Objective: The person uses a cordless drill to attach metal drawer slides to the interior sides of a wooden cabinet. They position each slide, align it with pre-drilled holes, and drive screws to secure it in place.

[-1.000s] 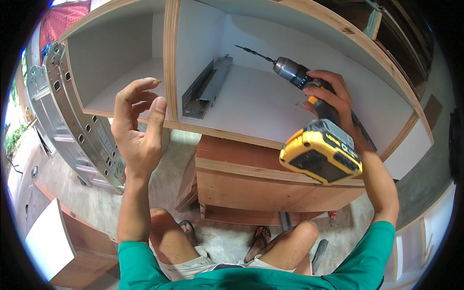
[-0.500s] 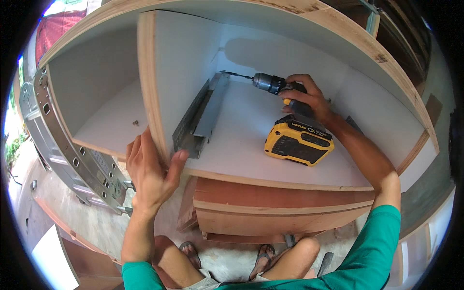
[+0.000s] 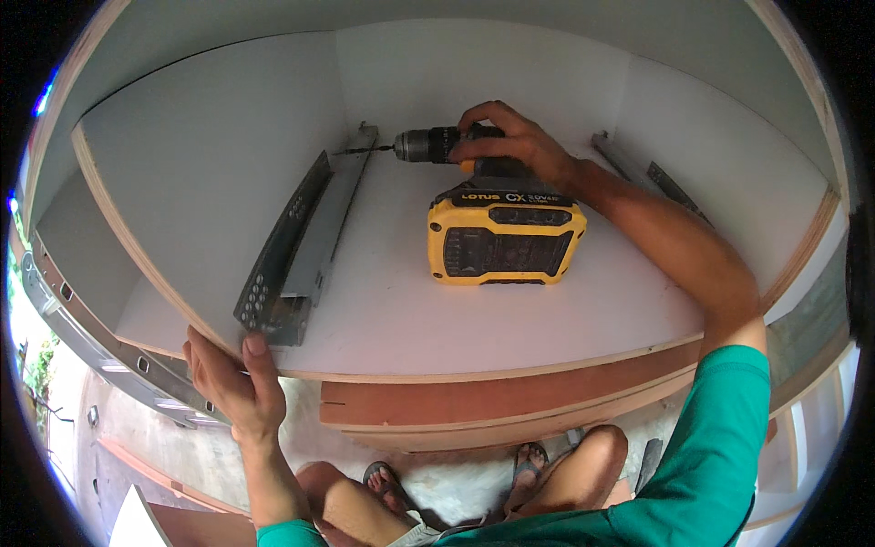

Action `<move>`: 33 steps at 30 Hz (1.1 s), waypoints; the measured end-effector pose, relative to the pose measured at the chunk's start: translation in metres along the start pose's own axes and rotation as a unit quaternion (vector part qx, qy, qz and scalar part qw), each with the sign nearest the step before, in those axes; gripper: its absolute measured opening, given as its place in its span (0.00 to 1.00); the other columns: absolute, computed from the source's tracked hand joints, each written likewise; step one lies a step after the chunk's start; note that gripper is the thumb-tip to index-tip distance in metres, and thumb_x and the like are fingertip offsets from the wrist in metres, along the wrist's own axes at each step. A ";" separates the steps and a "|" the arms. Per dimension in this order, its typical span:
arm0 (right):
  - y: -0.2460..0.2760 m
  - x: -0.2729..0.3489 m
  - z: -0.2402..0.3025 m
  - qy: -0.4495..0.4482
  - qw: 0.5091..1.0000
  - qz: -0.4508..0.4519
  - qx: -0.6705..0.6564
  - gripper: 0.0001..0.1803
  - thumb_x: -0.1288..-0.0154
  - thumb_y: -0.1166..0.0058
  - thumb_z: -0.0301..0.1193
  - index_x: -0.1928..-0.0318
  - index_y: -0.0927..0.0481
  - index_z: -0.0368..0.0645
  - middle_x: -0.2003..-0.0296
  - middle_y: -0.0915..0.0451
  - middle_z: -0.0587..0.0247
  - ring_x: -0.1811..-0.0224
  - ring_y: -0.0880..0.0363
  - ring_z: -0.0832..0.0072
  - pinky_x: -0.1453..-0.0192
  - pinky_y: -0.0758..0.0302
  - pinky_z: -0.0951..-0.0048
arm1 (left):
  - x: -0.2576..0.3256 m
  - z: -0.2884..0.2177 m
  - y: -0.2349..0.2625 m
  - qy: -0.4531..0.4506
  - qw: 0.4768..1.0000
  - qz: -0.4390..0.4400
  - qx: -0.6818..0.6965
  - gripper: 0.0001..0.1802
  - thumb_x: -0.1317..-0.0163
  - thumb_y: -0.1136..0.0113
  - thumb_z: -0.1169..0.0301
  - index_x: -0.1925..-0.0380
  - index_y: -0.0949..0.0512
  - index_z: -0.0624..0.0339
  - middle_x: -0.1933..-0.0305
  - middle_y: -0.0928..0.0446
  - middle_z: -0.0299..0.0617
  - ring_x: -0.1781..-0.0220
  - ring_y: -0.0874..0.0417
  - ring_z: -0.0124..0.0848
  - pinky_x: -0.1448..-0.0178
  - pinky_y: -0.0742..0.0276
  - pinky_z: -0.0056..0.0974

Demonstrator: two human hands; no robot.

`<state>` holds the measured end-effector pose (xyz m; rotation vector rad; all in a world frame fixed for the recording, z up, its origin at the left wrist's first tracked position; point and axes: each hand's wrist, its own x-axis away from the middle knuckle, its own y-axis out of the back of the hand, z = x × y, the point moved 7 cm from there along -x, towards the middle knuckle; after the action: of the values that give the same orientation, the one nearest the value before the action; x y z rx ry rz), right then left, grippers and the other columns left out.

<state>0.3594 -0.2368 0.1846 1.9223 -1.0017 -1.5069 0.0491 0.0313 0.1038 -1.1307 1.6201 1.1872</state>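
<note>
A drill is being gripped by the right hand, fingers wrapped tight around the handle just behind the chuck. It is being held inside a white cabinet, at about the middle of the view, its yellow battery hanging toward six o'clock. The drill is judged heavy and rigid, weighted at the battery end, so it is best taken at the handle, as is being done, where the balance can be controlled. Its long axis is lying nearly level, with the bit pointing toward nine o'clock at the far end of a grey metal rail; the tip is shown touching or just short of the rail, which cannot be told.

The rail is lying along the foot of the left wall, running from twelve toward seven o'clock. It is judged stiff and thin, with sharp edges.

The left hand is being pressed against the front edge of the panel at seven o'clock, fingers narrowly curled over it, just beside the rail's near end. A second rail is seen at two o'clock.
</note>
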 end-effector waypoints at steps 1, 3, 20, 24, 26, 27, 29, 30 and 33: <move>-0.003 0.000 -0.002 -0.003 1.000 0.005 0.002 0.24 0.36 0.28 0.30 0.39 0.13 0.61 0.34 0.26 0.59 0.28 0.26 0.56 0.22 0.25 0.54 | 0.000 0.001 0.000 0.009 1.000 0.002 0.000 0.25 0.24 0.44 0.58 0.46 0.26 0.75 0.58 0.23 0.56 0.57 0.24 0.52 0.49 0.30 0.52; -0.006 0.000 -0.003 -0.010 1.000 0.016 0.008 0.24 0.35 0.29 0.30 0.39 0.13 0.62 0.34 0.27 0.60 0.27 0.27 0.56 0.21 0.27 0.53 | 0.002 0.001 0.000 0.028 1.000 0.006 0.001 0.25 0.24 0.45 0.58 0.46 0.26 0.75 0.58 0.23 0.56 0.56 0.24 0.53 0.49 0.30 0.53; -0.013 -0.004 0.001 0.014 1.000 -0.008 0.008 0.26 0.36 0.30 0.27 0.39 0.12 0.64 0.35 0.29 0.62 0.27 0.29 0.62 0.19 0.27 0.58 | 0.018 0.024 0.001 0.078 0.995 -0.003 0.064 0.39 0.17 0.50 0.54 0.23 0.40 0.77 0.36 0.22 0.65 0.40 0.19 0.45 0.35 0.24 0.48; -0.011 0.000 0.000 0.025 0.999 -0.016 0.025 0.26 0.36 0.31 0.26 0.39 0.12 0.65 0.35 0.29 0.63 0.27 0.29 0.62 0.19 0.27 0.59 | 0.019 0.022 -0.001 0.071 0.997 -0.017 0.040 0.42 0.17 0.50 0.51 0.20 0.43 0.76 0.28 0.28 0.67 0.32 0.23 0.48 0.29 0.27 0.51; -0.014 -0.001 0.000 0.024 0.999 -0.021 0.012 0.26 0.36 0.30 0.26 0.39 0.12 0.65 0.35 0.29 0.63 0.27 0.29 0.62 0.19 0.27 0.59 | 0.021 0.025 0.001 0.092 0.994 -0.024 0.056 0.43 0.18 0.49 0.50 0.19 0.44 0.74 0.25 0.32 0.69 0.28 0.25 0.49 0.26 0.28 0.52; -0.014 -0.001 -0.001 0.023 0.999 -0.023 0.008 0.27 0.37 0.30 0.26 0.39 0.12 0.65 0.36 0.29 0.63 0.27 0.29 0.62 0.19 0.27 0.60 | 0.022 0.026 0.000 0.102 0.992 -0.029 0.066 0.44 0.18 0.49 0.49 0.18 0.45 0.73 0.23 0.34 0.70 0.26 0.26 0.50 0.24 0.29 0.53; -0.014 -0.003 -0.002 0.038 0.999 -0.027 0.007 0.26 0.36 0.30 0.27 0.38 0.13 0.64 0.36 0.28 0.63 0.27 0.29 0.62 0.20 0.26 0.60 | 0.023 0.028 0.003 0.110 0.992 -0.028 0.048 0.45 0.18 0.49 0.48 0.17 0.46 0.71 0.22 0.36 0.71 0.24 0.28 0.51 0.23 0.30 0.55; -0.014 -0.002 -0.002 0.044 0.999 -0.028 0.009 0.26 0.36 0.30 0.27 0.38 0.13 0.63 0.37 0.28 0.62 0.28 0.29 0.61 0.21 0.26 0.61 | 0.025 0.030 0.003 0.114 0.992 -0.028 0.042 0.45 0.18 0.49 0.47 0.17 0.47 0.70 0.21 0.37 0.71 0.23 0.28 0.52 0.23 0.30 0.55; -0.015 0.001 -0.004 0.046 0.998 -0.035 0.021 0.26 0.35 0.31 0.27 0.38 0.13 0.61 0.37 0.27 0.61 0.28 0.28 0.61 0.23 0.25 0.61 | 0.028 0.035 -0.001 0.122 0.989 -0.035 0.076 0.45 0.19 0.48 0.48 0.16 0.47 0.69 0.20 0.38 0.71 0.22 0.29 0.53 0.22 0.30 0.56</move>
<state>0.3667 -0.2286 0.1734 2.0570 -0.9409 -1.4316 0.0460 0.0595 0.0692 -1.2601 1.8058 0.8910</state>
